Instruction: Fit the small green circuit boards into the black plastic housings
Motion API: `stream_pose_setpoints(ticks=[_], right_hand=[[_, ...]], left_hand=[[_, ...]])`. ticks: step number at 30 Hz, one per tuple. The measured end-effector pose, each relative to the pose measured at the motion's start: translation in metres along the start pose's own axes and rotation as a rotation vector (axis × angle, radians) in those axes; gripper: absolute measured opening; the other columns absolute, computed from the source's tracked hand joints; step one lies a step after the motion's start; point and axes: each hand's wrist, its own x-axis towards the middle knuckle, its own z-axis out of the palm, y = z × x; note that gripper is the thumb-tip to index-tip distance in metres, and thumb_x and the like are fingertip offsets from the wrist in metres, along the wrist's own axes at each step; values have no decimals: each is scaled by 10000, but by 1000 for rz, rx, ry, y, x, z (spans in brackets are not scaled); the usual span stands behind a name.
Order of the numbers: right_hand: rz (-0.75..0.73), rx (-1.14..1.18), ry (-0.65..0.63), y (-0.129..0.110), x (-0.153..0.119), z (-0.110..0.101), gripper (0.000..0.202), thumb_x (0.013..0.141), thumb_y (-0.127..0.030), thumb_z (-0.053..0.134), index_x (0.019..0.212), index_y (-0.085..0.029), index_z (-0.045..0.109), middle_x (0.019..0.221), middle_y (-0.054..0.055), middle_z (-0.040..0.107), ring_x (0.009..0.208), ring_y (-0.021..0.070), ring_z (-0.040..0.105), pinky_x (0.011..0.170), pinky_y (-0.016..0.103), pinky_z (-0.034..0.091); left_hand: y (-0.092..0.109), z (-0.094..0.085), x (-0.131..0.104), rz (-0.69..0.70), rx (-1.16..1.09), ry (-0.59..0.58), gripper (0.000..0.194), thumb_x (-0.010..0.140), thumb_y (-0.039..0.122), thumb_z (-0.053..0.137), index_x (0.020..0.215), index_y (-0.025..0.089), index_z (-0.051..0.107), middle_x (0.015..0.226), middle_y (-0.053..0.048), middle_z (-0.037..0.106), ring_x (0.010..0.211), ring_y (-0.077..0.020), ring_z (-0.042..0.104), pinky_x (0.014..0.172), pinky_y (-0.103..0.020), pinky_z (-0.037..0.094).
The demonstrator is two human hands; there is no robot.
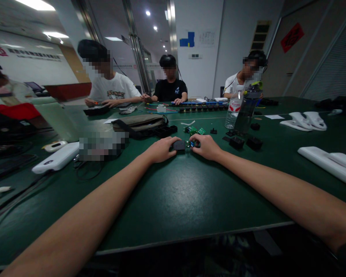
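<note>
Near the middle of the green table, my left hand [163,150] grips a small black plastic case [179,146] between thumb and fingers. Facing it, my right hand [206,147] pinches a small circuit board [192,143] with components on it, close against the right end of the case. Whether the board touches the case or is partly inside it, I cannot tell. Just beyond my hands lie loose green circuit boards [201,131]. Several small black housings, among them one black block [237,142], sit to the right of my right hand.
A clear water bottle [233,113] and a dark bottle [246,111] stand beyond the housings. Left of my hands lie a grey-brown bag [141,125] and a white power bank [56,157]. White plastic pieces [328,163] lie at right. Several people sit around the table.
</note>
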Motion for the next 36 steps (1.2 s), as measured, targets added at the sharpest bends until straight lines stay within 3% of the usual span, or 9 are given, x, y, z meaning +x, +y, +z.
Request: stream_pose_setpoints(ticks=[36], right_hand=[[-72, 53, 2, -4, -1, -2, 279, 752, -159, 670, 1029, -182, 685, 861, 22, 700, 755, 154, 619, 758, 264, 447]], left_hand=[[-1, 0, 0, 7, -2, 16, 545, 789, 268, 548, 1332, 236, 518, 1238, -82, 641, 1134, -260, 620, 1018, -398, 481]])
